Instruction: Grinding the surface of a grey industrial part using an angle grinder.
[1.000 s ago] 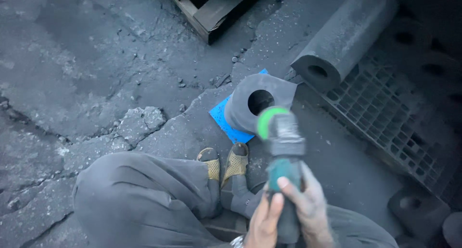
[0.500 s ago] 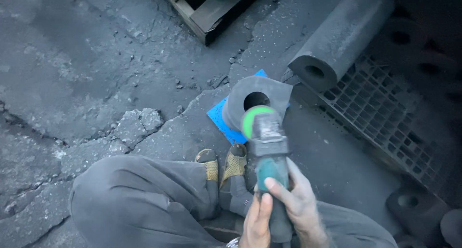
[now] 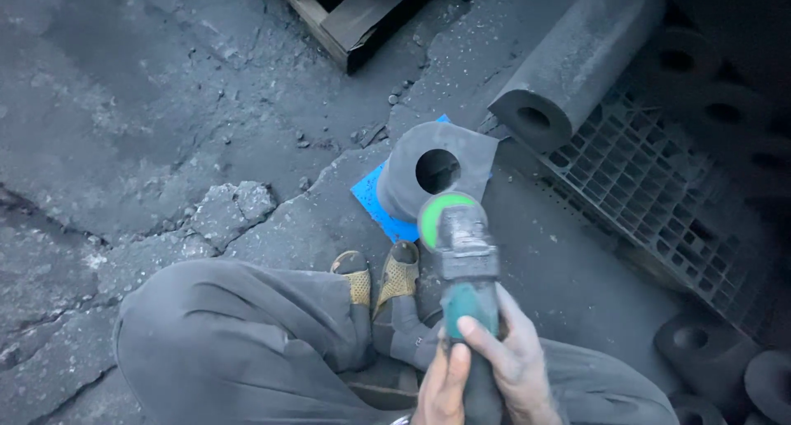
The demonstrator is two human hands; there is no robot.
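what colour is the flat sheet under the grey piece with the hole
Bright blue: the sheet shows under the grey piece in the head view.

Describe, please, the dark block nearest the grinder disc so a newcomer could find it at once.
Start at the black plastic grid pallet on the right; left of its near corner a blue sheet lies on the cracked floor. On that sheet stands the dark hollow block. Unlike the long cylinder nearby, it is short, and only it sits on blue.

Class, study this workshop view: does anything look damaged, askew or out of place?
Yes. The concrete floor is cracked, with a broken slab lifted loose left of the blue sheet. The person wears open sandals near the angle grinder held in both hands.
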